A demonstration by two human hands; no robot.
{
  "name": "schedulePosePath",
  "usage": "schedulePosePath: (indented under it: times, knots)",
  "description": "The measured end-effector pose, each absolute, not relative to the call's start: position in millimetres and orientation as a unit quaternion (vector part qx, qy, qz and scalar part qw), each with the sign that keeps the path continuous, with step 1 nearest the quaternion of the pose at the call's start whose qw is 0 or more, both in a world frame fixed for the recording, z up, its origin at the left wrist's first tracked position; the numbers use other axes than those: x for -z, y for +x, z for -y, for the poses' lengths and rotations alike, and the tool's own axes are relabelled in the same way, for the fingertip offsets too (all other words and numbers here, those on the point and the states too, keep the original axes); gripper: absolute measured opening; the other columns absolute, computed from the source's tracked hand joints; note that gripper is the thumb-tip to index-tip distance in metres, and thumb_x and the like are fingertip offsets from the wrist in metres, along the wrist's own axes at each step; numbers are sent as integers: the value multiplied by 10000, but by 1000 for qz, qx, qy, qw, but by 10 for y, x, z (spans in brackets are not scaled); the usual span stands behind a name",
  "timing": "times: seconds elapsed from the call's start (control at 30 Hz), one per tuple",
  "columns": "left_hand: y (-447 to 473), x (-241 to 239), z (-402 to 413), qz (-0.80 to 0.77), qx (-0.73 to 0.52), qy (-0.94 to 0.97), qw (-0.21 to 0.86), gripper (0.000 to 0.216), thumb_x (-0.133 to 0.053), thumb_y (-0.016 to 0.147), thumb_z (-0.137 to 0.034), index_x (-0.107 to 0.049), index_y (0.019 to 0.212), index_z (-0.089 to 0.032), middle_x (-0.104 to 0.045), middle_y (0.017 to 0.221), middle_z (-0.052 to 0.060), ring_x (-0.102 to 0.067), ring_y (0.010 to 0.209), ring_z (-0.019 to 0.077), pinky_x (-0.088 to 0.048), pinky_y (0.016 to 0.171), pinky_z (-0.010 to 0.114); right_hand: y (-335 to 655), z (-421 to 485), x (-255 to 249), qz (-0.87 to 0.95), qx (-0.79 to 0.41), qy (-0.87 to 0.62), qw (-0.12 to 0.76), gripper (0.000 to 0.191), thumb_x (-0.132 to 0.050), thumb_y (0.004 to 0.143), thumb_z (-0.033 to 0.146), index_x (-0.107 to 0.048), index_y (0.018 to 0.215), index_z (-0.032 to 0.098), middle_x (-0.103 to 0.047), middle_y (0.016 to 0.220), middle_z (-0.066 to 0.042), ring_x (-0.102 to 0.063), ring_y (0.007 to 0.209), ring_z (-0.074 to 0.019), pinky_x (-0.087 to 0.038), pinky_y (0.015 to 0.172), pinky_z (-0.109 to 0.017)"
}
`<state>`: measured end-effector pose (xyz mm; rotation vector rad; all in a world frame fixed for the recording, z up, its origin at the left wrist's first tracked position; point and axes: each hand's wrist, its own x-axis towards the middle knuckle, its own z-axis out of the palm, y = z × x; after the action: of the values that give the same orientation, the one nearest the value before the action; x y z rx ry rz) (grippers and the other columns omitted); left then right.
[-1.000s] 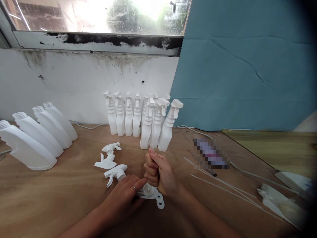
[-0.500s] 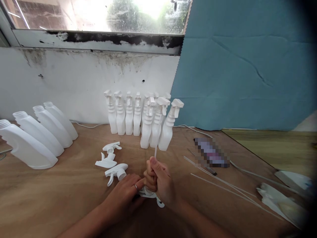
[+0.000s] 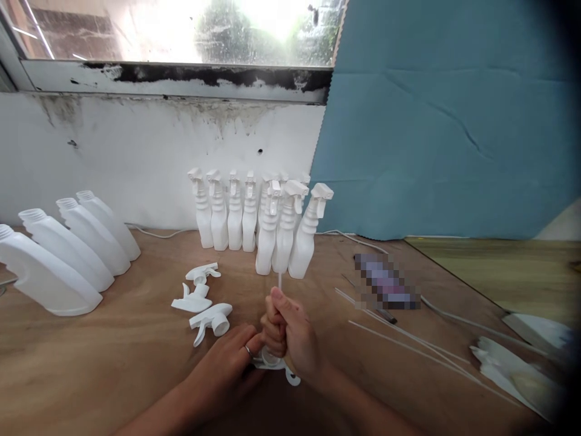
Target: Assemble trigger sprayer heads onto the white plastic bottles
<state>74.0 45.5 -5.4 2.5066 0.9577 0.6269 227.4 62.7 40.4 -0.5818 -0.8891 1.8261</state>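
My right hand (image 3: 290, 330) is closed in a fist, thumb on top, around a thin white dip tube (image 3: 280, 281); a short end sticks up above the thumb. Under that fist lies a white trigger sprayer head (image 3: 271, 358), partly covered by both hands. My left hand (image 3: 236, 354), with a ring on one finger, grips the sprayer head from the left, its fingertips hidden. Several loose spray heads (image 3: 211, 321) rest on the table just left of my hands.
Capped spray bottles (image 3: 267, 242) stand by the wall. Uncapped white bottles (image 3: 59, 266) are at left. Thin tubes (image 3: 408, 342), a blurred-out phone-like object (image 3: 388, 281) and a plastic bag (image 3: 512, 369) lie at right on the wooden table (image 3: 136, 375).
Much less of the tube shows above my right fist now than before. My left hand keeps its hold on the sprayer head. The view has shifted slightly.
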Motion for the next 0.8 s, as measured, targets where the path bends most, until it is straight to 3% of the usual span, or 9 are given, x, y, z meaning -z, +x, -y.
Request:
schedulePosePath:
  times: [0.23, 0.43, 0.6, 0.7, 0.77, 0.8]
  knots:
    - [739, 82, -455, -323, -265, 876, 242, 247, -567, 818, -100, -558, 1029, -227, -591, 1089, 37, -549, 1002, 182, -454, 867, 295, 2147, -567, -410, 405, -722, -239, 507, 537, -589, 826, 574, -324, 546, 200, -236, 409, 125, -117, 328, -1, -82, 316, -162]
    - [740, 87, -451, -338, -254, 873, 242, 166, -578, 823, -136, -580, 977, -197, -603, 1054, 59, -561, 980, 196, -472, 855, 314, 2132, -523, -428, 416, -704, -263, 511, 559, -619, 791, 592, -303, 541, 206, -202, 424, 131, -109, 345, -2, -73, 334, -175]
    - [749, 72, -435, -342, -256, 874, 230, 144, -567, 830, -148, -571, 963, -205, -616, 1041, 50, -575, 965, 194, -479, 835, 305, 2118, -505, -374, 453, -681, -255, 517, 538, -554, 850, 576, -300, 554, 206, -210, 445, 119, -139, 356, -15, -94, 347, -187]
    - [735, 45, -426, -347, -263, 866, 248, 200, -575, 824, -161, -550, 1016, -213, -617, 1072, 48, -580, 982, 188, -478, 854, 294, 2191, -516, -381, 491, -652, -250, 521, 392, -522, 907, 486, -432, 666, 190, -341, 522, 82, -299, 417, -46, -270, 399, -180]
    - [717, 14, -413, -359, -275, 848, 275, 267, -582, 831, -197, -530, 1092, -223, -625, 1062, 44, -589, 961, 180, -485, 851, 283, 2304, -531, -417, 549, -592, -268, 525, 187, -527, 925, 377, -546, 953, 193, -538, 753, 3, -512, 639, -100, -455, 618, -233]
    - [707, -2, -404, -368, -287, 836, 290, 287, -581, 840, -223, -522, 1121, -229, -633, 1042, 40, -597, 936, 174, -492, 838, 276, 2377, -540, -436, 584, -546, -281, 531, 225, -515, 930, 319, -520, 1128, 212, -577, 936, -42, -560, 807, -134, -477, 768, -284]
